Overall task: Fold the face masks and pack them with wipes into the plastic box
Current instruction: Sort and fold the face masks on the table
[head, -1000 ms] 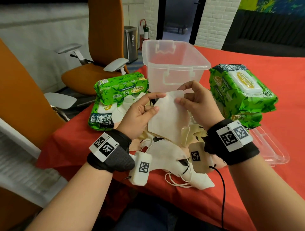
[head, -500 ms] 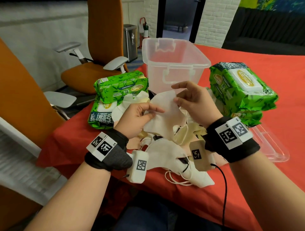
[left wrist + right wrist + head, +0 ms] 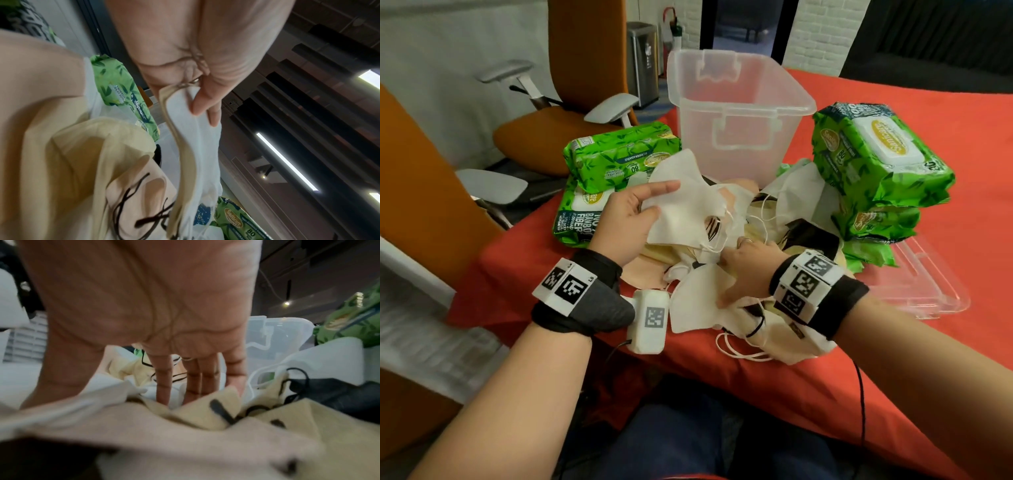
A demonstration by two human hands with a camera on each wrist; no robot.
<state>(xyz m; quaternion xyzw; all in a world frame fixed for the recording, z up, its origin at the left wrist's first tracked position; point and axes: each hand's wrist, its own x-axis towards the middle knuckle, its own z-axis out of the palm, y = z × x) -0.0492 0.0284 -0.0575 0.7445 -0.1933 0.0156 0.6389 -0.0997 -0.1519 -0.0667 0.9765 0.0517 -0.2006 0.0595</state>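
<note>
My left hand (image 3: 640,212) pinches a folded white face mask (image 3: 685,209) between thumb and fingers, lifted above the pile; the left wrist view shows the white mask (image 3: 197,146) gripped at its edge. My right hand (image 3: 743,260) reaches down with straight fingers (image 3: 164,382) into the heap of masks (image 3: 709,294), white, cream, beige and black ones with ear loops. Behind the heap stands the clear plastic box (image 3: 732,113), with nothing visible inside. Green wipe packs lie stacked on the left (image 3: 619,164) and on the right (image 3: 876,161).
The red tablecloth (image 3: 928,342) covers the table. The clear lid (image 3: 924,287) lies flat at the right beside the right wipe packs. Orange office chairs (image 3: 571,85) stand off the table's left edge. A black cable (image 3: 861,394) runs from my right wrist.
My right hand let go of the white mask and dropped to the pile. The left hand keeps the mask, which now hangs folded from it, shifted left.
</note>
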